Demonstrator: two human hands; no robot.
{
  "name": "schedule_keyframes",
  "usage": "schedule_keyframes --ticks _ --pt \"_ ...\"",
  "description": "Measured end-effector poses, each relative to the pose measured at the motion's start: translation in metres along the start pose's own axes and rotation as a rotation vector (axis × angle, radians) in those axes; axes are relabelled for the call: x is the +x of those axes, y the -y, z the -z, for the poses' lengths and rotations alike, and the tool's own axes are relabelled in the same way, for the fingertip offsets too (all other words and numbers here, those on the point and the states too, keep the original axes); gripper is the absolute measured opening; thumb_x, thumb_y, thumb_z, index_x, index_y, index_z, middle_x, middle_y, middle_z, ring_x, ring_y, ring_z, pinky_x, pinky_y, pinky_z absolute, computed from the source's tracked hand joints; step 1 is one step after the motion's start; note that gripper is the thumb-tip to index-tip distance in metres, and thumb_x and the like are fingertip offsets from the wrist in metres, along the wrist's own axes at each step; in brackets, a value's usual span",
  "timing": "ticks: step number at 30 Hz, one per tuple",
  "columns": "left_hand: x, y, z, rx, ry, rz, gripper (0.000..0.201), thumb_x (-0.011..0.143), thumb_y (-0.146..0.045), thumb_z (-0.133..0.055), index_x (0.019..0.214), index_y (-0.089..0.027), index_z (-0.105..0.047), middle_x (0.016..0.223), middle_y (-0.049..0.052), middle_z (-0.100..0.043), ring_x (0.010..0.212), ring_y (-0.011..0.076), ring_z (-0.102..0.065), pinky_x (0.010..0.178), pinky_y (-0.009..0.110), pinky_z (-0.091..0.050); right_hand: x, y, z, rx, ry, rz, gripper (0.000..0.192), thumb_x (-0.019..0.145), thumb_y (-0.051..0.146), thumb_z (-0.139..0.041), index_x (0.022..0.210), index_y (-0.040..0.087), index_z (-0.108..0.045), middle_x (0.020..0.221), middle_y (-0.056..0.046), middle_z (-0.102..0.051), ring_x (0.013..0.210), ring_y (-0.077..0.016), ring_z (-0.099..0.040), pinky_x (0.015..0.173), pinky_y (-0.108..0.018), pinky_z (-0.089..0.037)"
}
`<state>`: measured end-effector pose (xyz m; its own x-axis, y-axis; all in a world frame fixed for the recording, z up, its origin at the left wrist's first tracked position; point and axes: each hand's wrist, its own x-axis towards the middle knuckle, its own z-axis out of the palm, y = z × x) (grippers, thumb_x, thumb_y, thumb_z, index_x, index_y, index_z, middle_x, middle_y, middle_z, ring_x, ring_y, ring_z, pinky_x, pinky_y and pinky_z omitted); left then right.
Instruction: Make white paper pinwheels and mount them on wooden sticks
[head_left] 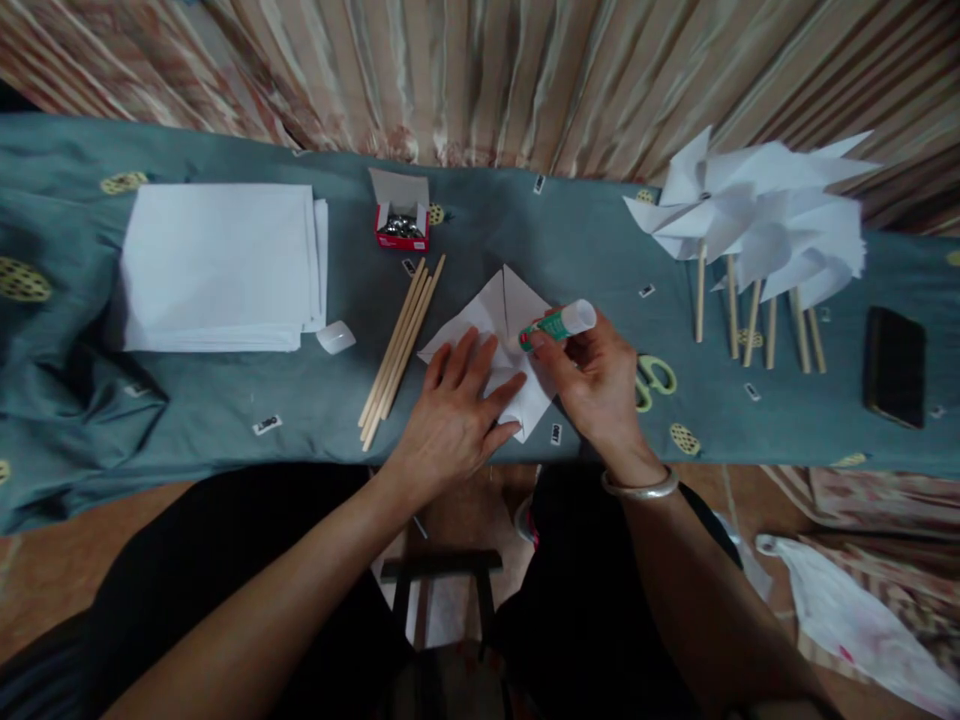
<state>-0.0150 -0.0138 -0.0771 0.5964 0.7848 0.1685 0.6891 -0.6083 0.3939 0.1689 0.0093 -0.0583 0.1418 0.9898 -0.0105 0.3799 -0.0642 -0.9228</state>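
The left hand [457,400] lies flat with its fingers spread on a white square of paper with folded flaps [499,345], pressing it down on the worktop covered in a grey-blue cloth [225,420]. The right hand [596,385] has its grip closed around a green and white glue stick [559,323], and the tip of the stick touches the middle of the paper. So this pinwheel looks only part made: the flaps are being stuck, and it has no stick yet. Far to the right lies a bunch of finished white paper pinwheels on wooden sticks [757,225], so a good few are done. Just left of the paper lie some bare thin wooden sticks [401,345], and far left sits a stack of plain white paper sheets [221,265], so more seem left to make. A small red box of silver pins [403,225] stands open beyond the sticks. Green-handled scissors [654,380] peek out just right of the right hand.
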Motion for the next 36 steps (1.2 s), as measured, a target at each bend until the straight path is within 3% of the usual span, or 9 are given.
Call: schedule_keyframes --ticks 3,7,21,28,36 --pt "0.0 0.0 -0.001 -0.018 -0.001 0.006 0.051 0.091 -0.05 -0.056 0.135 -0.025 -0.055 0.159 0.016 -0.03 0.148 0.0414 -0.021 0.114 0.066 -0.025 -0.002 0.006 -0.002 -0.22 -0.093 0.092 0.03 0.082 0.05 -0.067 0.094 0.023 -0.062 0.077 -0.001 -0.069 0.07 -0.0187 -0.064 0.067 -0.033 -0.049" --pt "0.0 -0.001 0.0 -0.022 0.017 0.017 0.052 0.09 -0.049 -0.058 0.136 -0.024 -0.055 0.159 0.018 -0.028 0.148 0.0427 -0.021 0.114 0.066 -0.024 -0.003 0.01 -0.005 -0.311 -0.087 0.134 0.032 0.085 0.052 -0.064 0.095 0.022 -0.061 0.072 -0.001 -0.068 0.067 -0.0195 -0.063 0.066 -0.033 -0.048" --pt "0.001 -0.002 0.0 -0.025 0.013 0.023 0.053 0.089 -0.048 -0.061 0.135 -0.024 -0.056 0.158 0.018 -0.031 0.147 0.0433 -0.021 0.114 0.066 -0.024 -0.001 0.007 -0.01 -0.324 -0.112 0.189 0.029 0.088 0.052 -0.061 0.095 0.023 -0.056 0.08 -0.002 -0.068 0.07 -0.0206 -0.064 0.068 -0.035 -0.048" --pt "0.0 -0.001 -0.001 -0.023 0.007 0.016 0.052 0.09 -0.05 -0.058 0.136 -0.024 -0.054 0.159 0.016 -0.03 0.148 0.0413 -0.02 0.115 0.065 -0.024 -0.002 0.009 -0.01 -0.319 -0.105 0.189 0.027 0.086 0.05 -0.063 0.095 0.025 -0.058 0.074 0.0 -0.067 0.07 -0.0201 -0.064 0.068 -0.034 -0.049" --pt "0.0 -0.003 -0.001 -0.031 0.001 0.024 0.052 0.089 -0.048 -0.061 0.135 -0.024 -0.055 0.158 0.016 -0.032 0.147 0.0426 -0.023 0.114 0.065 -0.024 -0.005 0.016 -0.011 -0.297 -0.034 0.146 0.028 0.088 0.048 -0.062 0.102 0.024 -0.058 0.085 -0.003 -0.069 0.077 -0.0218 -0.067 0.07 -0.035 -0.05"
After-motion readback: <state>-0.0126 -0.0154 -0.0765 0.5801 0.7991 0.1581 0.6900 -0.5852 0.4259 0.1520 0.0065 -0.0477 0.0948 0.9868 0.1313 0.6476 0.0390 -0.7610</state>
